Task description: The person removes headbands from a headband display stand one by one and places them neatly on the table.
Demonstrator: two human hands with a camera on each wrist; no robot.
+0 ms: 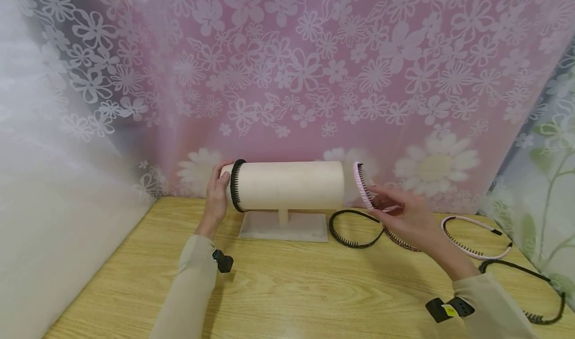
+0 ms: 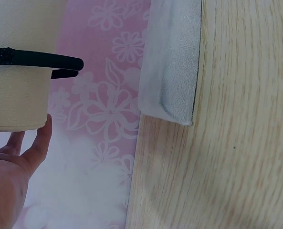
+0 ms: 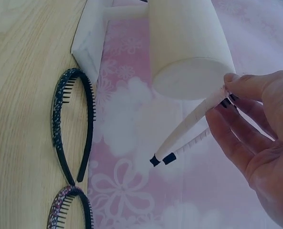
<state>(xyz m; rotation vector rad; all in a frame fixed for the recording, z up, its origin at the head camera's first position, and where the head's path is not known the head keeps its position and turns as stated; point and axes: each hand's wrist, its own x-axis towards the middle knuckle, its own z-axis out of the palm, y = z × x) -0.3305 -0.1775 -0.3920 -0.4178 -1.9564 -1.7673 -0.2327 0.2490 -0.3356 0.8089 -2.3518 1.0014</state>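
Note:
A cream padded cylinder (image 1: 292, 184) lies level on a pale stand base (image 1: 283, 227), forming a headband display stand. Around its left end sits a black toothed headband (image 1: 236, 185), its tips hanging below in the left wrist view. My left hand (image 1: 217, 199) holds that same end, fingertips (image 2: 47, 125) at its rim. Just off the right end, my right hand (image 1: 411, 216) pinches a pink toothed headband (image 1: 362, 185) between thumb and fingers. Its black-capped tips point away from my hand in the right wrist view (image 3: 186, 125).
On the wooden table (image 1: 278, 284), right of the base, lie a dark sparkly headband (image 3: 57, 114) and a reddish one (image 3: 60, 205), partly behind my right hand in the head view. Farther right are a light pink headband (image 1: 476, 254) and a black one (image 1: 539, 319). A flowered curtain (image 1: 305, 79) hangs behind.

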